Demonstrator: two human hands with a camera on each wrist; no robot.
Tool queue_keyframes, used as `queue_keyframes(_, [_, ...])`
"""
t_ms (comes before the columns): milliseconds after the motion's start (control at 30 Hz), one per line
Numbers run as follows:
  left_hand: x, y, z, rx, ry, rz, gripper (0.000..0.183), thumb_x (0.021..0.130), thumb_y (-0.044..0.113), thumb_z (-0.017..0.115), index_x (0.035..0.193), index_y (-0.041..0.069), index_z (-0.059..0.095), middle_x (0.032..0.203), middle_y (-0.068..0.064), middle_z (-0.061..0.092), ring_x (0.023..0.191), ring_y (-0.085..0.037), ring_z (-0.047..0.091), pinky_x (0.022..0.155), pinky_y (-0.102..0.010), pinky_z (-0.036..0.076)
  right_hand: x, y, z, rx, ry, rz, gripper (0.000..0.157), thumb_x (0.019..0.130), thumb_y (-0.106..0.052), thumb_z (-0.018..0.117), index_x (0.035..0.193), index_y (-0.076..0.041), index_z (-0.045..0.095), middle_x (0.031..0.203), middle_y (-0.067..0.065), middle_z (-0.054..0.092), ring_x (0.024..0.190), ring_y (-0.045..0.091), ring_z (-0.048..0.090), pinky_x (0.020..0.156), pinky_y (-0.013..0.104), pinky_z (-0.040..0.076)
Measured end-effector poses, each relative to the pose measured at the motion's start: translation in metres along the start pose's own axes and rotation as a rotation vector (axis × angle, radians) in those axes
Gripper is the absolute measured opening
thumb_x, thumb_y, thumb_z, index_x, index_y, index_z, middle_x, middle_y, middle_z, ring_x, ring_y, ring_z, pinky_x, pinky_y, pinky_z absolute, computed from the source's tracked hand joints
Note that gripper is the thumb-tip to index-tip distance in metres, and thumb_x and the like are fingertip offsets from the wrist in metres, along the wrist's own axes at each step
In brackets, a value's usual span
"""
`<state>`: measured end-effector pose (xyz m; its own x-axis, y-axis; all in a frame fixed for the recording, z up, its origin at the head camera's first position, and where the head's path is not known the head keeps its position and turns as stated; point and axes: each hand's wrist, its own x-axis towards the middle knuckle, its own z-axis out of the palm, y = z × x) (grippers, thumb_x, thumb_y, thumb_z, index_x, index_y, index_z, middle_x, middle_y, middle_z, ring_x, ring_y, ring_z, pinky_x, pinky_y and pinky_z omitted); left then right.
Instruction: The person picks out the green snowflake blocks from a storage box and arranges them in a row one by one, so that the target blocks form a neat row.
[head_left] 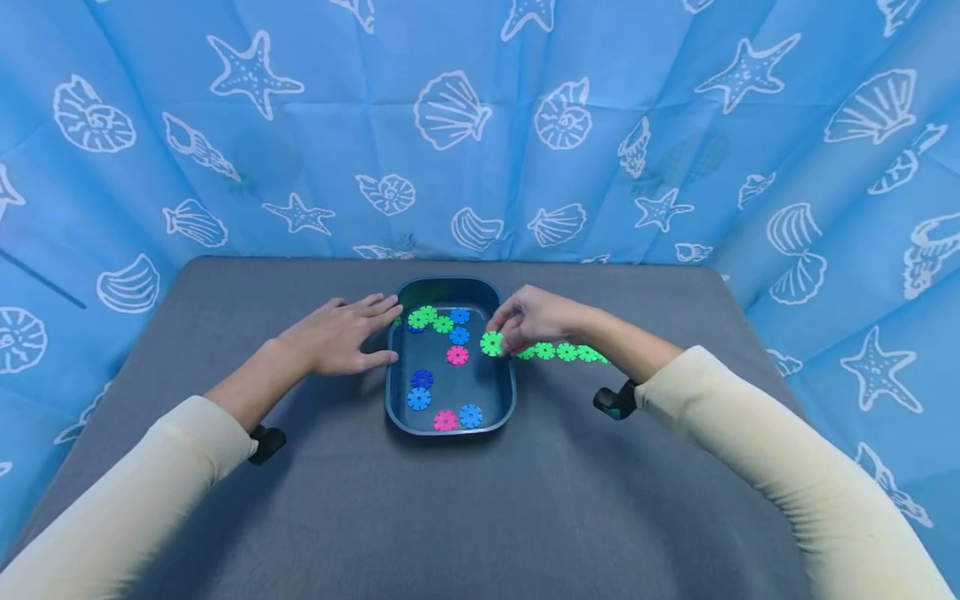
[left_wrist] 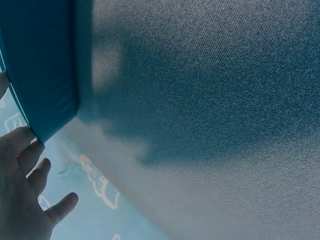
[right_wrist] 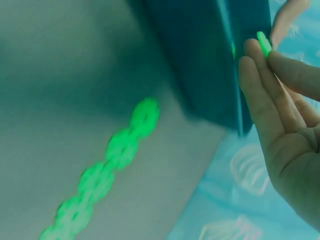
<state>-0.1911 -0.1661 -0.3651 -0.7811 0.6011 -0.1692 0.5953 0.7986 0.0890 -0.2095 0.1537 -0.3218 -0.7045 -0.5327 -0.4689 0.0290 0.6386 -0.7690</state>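
Note:
A dark blue tray (head_left: pixel 450 432) on the grey table holds loose notched plastic discs: green discs (head_left: pixel 427 315), blue discs (head_left: pixel 419 398) and pink discs (head_left: pixel 457 356). Above the tray's right side my right hand (head_left: pixel 536 317) pinches a green notched disc (head_left: pixel 491 343) between thumb and fingers; in the right wrist view that disc (right_wrist: pixel 264 44) appears edge-on. With fingers extended, my left hand (head_left: pixel 348 333) touches the tray's left rim. In the left wrist view the fingertips of the left hand (left_wrist: pixel 22 175) meet the tray's edge (left_wrist: pixel 42 75).
To the right of the tray, a row of green discs (head_left: pixel 566 352) lies on the table, partly behind the right forearm; the right wrist view shows the row (right_wrist: pixel 97 181) too. A blue shell-patterned curtain (head_left: pixel 450 183) hangs behind the grey tabletop (head_left: pixel 450 525).

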Motion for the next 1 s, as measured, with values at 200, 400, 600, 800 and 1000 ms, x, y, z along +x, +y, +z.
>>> queue_keyframes(200, [-0.002,-0.001,0.000,-0.006,0.003,0.002,0.079,0.096,0.055,0.055,0.156,0.007,0.032,0.162,-0.014,0.027,0.148,-0.038,0.025,0.110,-0.067,0.027,-0.028,0.028,-0.029,0.032,0.082,0.027,0.028,0.095,0.000,0.062,0.122,0.008,0.066,0.104,0.019,0.074,0.100,0.034,0.071,0.089,0.047,0.055])
queue_keyframes(400, [-0.002,-0.001,0.001,-0.010,0.009,0.008,0.079,0.096,0.055,0.055,0.156,0.007,0.033,0.162,-0.014,0.027,0.148,-0.037,0.025,0.110,-0.067,0.027,-0.053,0.066,-0.053,0.024,0.174,0.054,0.031,0.099,-0.004,0.059,0.126,0.011,0.062,0.103,0.024,0.073,0.090,0.028,0.074,0.087,0.049,0.056])
queue_keyframes(600, [-0.003,0.000,0.001,-0.018,0.016,0.014,0.079,0.097,0.054,0.054,0.156,0.007,0.033,0.162,-0.014,0.027,0.148,-0.036,0.024,0.109,-0.067,0.028,-0.079,0.109,-0.063,0.075,0.350,0.098,0.034,0.097,-0.004,0.063,0.124,0.015,0.060,0.103,0.024,0.073,0.087,0.028,0.074,0.084,0.047,0.057])
queue_keyframes(800, [-0.004,0.000,-0.001,-0.005,0.014,0.010,0.079,0.096,0.054,0.056,0.156,0.007,0.033,0.162,-0.014,0.027,0.148,-0.036,0.024,0.110,-0.066,0.028,-0.092,0.148,-0.073,0.082,0.445,0.143,0.037,0.096,-0.008,0.066,0.123,0.017,0.060,0.104,0.022,0.073,0.088,0.020,0.074,0.086,0.042,0.057])
queue_keyframes(1000, [-0.002,-0.001,0.001,-0.007,0.014,0.004,0.079,0.096,0.054,0.055,0.156,0.007,0.033,0.162,-0.014,0.027,0.148,-0.036,0.025,0.110,-0.067,0.028,-0.098,0.176,-0.079,0.076,0.473,0.187,0.036,0.096,-0.008,0.065,0.121,0.018,0.061,0.094,0.018,0.075,0.082,0.015,0.074,0.080,0.038,0.059])
